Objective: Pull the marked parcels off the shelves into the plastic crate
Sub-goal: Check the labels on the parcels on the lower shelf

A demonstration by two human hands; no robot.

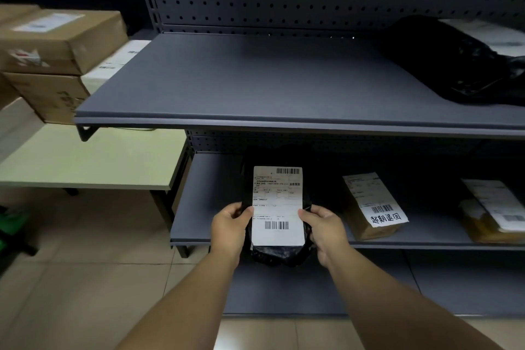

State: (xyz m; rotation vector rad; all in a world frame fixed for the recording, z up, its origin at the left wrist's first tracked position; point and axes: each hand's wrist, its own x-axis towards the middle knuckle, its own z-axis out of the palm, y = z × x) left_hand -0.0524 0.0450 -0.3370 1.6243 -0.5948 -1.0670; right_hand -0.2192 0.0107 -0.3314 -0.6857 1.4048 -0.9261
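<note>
Brown parcel beside black parcel, hands gripping

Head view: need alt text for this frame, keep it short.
Both hands, left hand and right hand, grip a black bagged parcel with a white shipping label at the front edge of the lower shelf. Two brown parcels lie to its right.

There is only one view, from the person's head. It looks forward and down at a grey shelf unit, quite near. Both forearms come in from the bottom edge. The wide lens also takes in a table at left.
</note>
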